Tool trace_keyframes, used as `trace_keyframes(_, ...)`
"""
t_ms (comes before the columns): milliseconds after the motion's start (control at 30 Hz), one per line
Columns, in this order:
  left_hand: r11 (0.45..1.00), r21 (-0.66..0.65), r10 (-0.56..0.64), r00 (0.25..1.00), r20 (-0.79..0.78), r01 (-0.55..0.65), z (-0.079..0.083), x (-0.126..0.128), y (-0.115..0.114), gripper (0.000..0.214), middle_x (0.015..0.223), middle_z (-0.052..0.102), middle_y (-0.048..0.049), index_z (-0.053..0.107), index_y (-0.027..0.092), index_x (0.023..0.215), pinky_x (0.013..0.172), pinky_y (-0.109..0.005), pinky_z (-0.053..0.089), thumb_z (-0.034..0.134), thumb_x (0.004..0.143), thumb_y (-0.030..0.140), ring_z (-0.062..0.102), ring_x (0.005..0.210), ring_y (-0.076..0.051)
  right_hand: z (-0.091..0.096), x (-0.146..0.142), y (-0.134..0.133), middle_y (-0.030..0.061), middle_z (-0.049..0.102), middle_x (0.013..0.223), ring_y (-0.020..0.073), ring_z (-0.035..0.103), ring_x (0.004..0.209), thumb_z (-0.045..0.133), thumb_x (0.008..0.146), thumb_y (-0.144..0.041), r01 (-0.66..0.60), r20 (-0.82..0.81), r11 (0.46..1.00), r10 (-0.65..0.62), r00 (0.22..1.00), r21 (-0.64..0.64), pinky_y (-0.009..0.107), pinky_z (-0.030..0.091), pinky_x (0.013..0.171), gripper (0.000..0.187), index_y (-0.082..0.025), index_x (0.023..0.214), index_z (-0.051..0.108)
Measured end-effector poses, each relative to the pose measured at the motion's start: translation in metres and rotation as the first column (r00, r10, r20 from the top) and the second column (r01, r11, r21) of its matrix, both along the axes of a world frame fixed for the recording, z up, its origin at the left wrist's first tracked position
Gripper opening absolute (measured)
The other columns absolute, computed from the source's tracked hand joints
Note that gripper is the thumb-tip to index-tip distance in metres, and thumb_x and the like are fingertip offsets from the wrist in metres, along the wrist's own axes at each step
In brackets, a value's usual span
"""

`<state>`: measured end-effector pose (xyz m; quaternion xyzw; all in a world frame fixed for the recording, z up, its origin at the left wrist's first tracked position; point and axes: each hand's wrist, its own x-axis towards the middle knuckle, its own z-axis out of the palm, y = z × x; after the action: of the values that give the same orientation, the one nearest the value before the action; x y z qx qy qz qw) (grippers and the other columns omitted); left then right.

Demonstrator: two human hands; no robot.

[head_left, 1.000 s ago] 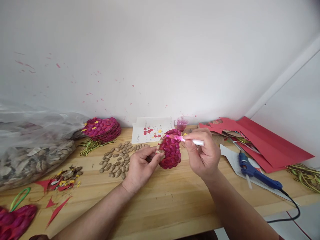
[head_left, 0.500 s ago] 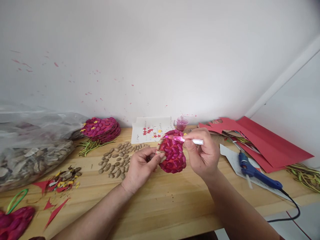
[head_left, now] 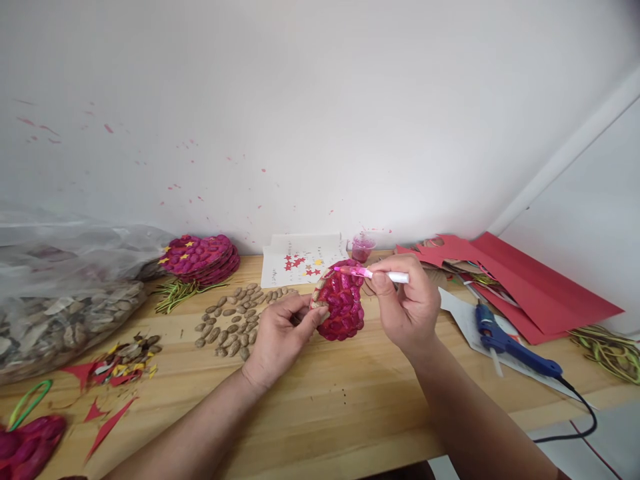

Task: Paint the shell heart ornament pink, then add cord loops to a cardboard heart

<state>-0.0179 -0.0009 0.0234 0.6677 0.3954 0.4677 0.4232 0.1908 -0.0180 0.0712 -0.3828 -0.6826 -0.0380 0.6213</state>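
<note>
Brush [head_left: 364, 272] near level, tip leftward over magenta cluster [head_left: 343, 303], pinched in right hand [head_left: 407, 303], left hand [head_left: 285, 327] gripping cluster's pale side, loose peanuts [head_left: 233, 328] beyond, cup [head_left: 363, 249] at worktop's [head_left: 310, 407] back edge

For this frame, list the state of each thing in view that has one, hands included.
Left hand: closed on the nut-covered piece's left edge
Right hand: closed on the brush
Nut-covered piece: mostly painted magenta, left edge bare
Brush: pink-stained, tip at the piece's top
Cup: upright, stained magenta
Loose nuts: unpainted, spread out
Finished pieces: stacked, painted
Glue gun: lying down, corded; power unclear
</note>
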Motion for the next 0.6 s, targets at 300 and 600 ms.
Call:
trace_keyframes(300, 0.992, 0.118, 0.044, 0.994, -0.097, -0.033, 0.0055, -0.0009, -0.0026, 0.032, 0.063, 0.053, 0.0005, 0.07, 0.017, 0.071, 0.062, -0.027, 0.038, 0.066, 0.094, 0.039, 0.045, 0.063, -0.013, -0.0028, -0.0019, -0.001, 0.0023, 0.066, 0.09, 0.018, 0.062, 0.085, 0.063, 0.095, -0.014, -0.013, 0.038, 1.0, 0.012, 0.999, 0.012, 0.035, 0.05, 0.075, 0.014, -0.024, 0.104, 0.067)
trace_keyframes(600, 0.988, 0.151, 0.055, 0.991, -0.126, -0.035, 0.0051, -0.0011, -0.0018, 0.033, 0.065, 0.056, 0.0001, 0.067, 0.018, 0.069, 0.064, -0.028, 0.039, 0.065, 0.095, 0.038, 0.048, 0.065, -0.014, 0.0005, -0.0018, -0.0029, 0.0015, 0.065, 0.089, 0.0166, 0.062, 0.084, 0.063, 0.094, -0.012, -0.002, 0.061, 1.0, 0.001, 0.998, 0.021, 0.033, 0.049, 0.075, 0.014, -0.023, 0.103, 0.067)
